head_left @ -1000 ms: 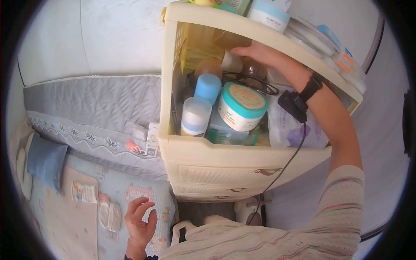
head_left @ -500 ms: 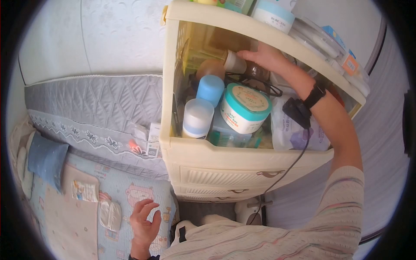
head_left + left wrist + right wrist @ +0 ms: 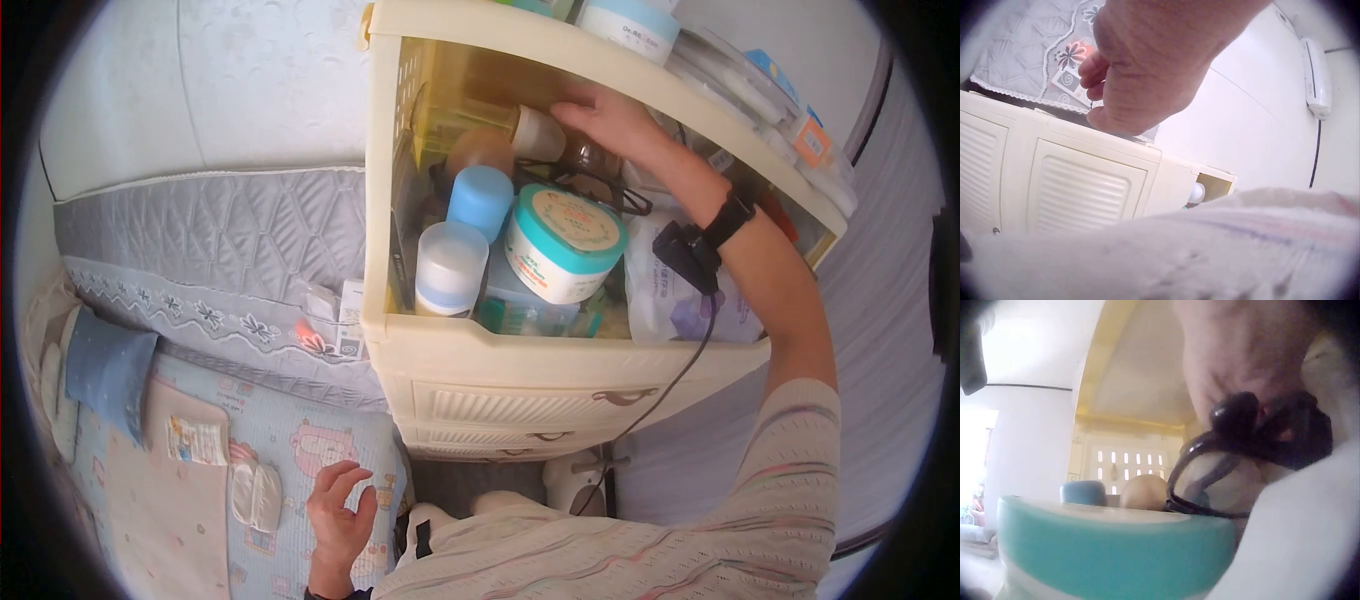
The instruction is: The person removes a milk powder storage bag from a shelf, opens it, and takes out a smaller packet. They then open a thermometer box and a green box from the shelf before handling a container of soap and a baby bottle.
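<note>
Glasses point(image 3: 598, 190) and teal-lidded jar point(image 3: 562, 245) crowd the bottle point(image 3: 540, 135) under right hand point(image 3: 612, 122), grip unclear; left hand point(image 3: 340, 508) relaxed, empty.

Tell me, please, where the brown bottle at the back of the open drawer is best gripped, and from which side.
Probably round the body of the brown bottle, coming from above and the right, where the right hand rests. It lies on its side with the white cap pointing left, and the eyeglasses and teal-lidded jar crowd its front.
</note>
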Demonstrator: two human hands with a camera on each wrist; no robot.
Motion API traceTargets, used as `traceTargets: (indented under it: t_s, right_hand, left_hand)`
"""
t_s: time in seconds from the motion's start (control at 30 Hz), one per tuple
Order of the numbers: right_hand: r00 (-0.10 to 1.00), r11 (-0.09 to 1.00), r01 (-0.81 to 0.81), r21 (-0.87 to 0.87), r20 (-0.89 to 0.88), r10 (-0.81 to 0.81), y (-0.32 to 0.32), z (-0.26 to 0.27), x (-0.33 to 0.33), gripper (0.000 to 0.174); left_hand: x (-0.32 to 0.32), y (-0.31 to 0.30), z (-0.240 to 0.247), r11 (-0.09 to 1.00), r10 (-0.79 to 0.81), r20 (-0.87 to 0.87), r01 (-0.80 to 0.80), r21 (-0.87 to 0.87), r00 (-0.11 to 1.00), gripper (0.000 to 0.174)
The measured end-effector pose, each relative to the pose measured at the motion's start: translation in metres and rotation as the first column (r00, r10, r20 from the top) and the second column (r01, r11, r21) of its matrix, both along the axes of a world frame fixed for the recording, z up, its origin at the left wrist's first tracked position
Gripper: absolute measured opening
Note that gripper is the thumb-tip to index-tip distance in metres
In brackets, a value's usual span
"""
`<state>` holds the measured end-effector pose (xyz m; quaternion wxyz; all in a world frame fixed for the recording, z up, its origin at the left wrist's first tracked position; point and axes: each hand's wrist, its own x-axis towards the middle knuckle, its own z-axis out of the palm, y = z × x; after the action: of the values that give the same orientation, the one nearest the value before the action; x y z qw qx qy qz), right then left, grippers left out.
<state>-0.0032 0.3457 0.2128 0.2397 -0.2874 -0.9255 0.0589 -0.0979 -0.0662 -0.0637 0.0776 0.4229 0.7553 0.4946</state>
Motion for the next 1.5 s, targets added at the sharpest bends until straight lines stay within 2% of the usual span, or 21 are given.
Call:
traceTargets:
  t_s: [0.13,0.27,0.33,0.47,0.53,0.7,0.77,0.8,0.87,1.0,1.07,1.2,1.3,1.37,1.5]
  right_hand:
    - [0.989,0.987,-0.146,-0.073,-0.028,0.144,0.026,-0.009,0.005,0.048]
    - [0.98,0.972,-0.19,-0.137,-0.081,0.18,0.009,-0.01,0.021,0.052]
    - [0.958,0.953,-0.275,0.124,-0.043,0.282,-0.006,-0.012,0.029,0.053]
    - [0.95,0.95,-0.305,0.07,0.098,0.297,-0.057,-0.01,0.032,0.052]
    - [0.844,0.806,-0.536,0.253,0.168,0.509,-0.065,-0.012,0.022,0.051]
    - [0.853,0.816,-0.505,0.282,0.308,0.421,-0.07,-0.006,-0.009,0.052]
    - [0.828,0.839,-0.468,0.276,0.468,0.308,-0.071,0.0,-0.02,0.052]
    - [0.824,0.836,-0.474,0.277,0.475,0.309,-0.073,0.0,-0.025,0.052]
    - [0.79,0.845,-0.441,0.304,0.578,0.204,-0.076,0.002,-0.035,0.053]
    - [0.778,0.865,-0.41,0.289,0.607,0.166,-0.08,0.005,-0.044,0.049]
    - [0.778,0.846,-0.496,0.193,0.531,0.335,-0.068,0.008,-0.048,0.044]
    - [0.779,0.882,-0.454,0.123,0.535,0.327,-0.071,0.013,-0.047,0.043]
    - [0.793,0.865,-0.492,0.097,0.46,0.4,-0.059,0.007,-0.044,0.042]
    - [0.798,0.835,-0.546,0.068,0.344,0.494,-0.053,0.004,-0.043,0.04]
    - [0.813,0.84,-0.537,0.079,0.315,0.49,-0.073,0.011,-0.034,0.036]
  left_hand:
    - [0.001,0.002,-0.002,1.0,-0.005,0.0,0.005,-0.007,1.0,0.022]
    - [0.001,0.005,-0.003,1.0,-0.019,-0.011,0.018,-0.005,1.0,0.022]
    - [0.0,0.006,-0.004,1.0,-0.021,-0.005,0.021,-0.004,1.0,0.022]
    - [-0.001,0.009,-0.004,0.999,-0.042,-0.018,0.042,-0.003,0.999,0.021]
    - [-0.001,0.011,-0.005,0.999,-0.049,-0.016,0.049,-0.006,0.999,0.02]
    - [-0.002,0.014,-0.01,0.997,-0.08,0.0,0.08,0.004,0.997,0.019]
    - [-0.004,0.013,-0.014,0.997,-0.078,0.008,0.077,0.014,0.997,0.02]
    - [-0.005,0.012,-0.016,0.997,-0.077,0.011,0.077,0.02,0.997,0.02]
    - [-0.007,0.01,-0.017,0.997,-0.077,0.012,0.077,0.033,0.997,0.021]
    - [-0.012,0.005,-0.019,0.996,-0.077,0.006,0.076,0.044,0.997,0.022]
    - [-0.015,0.003,-0.021,0.997,-0.063,0.008,0.062,0.043,0.998,0.022]
    - [-0.02,-0.002,-0.029,0.998,-0.052,0.006,0.052,0.042,0.999,0.021]
    - [-0.021,-0.003,-0.028,0.998,-0.053,0.015,0.053,0.045,0.998,0.02]
    - [-0.022,-0.002,-0.028,0.998,-0.054,0.029,0.053,0.046,0.998,0.019]
    - [-0.023,-0.001,-0.029,0.997,-0.06,0.019,0.059,0.053,0.998,0.018]
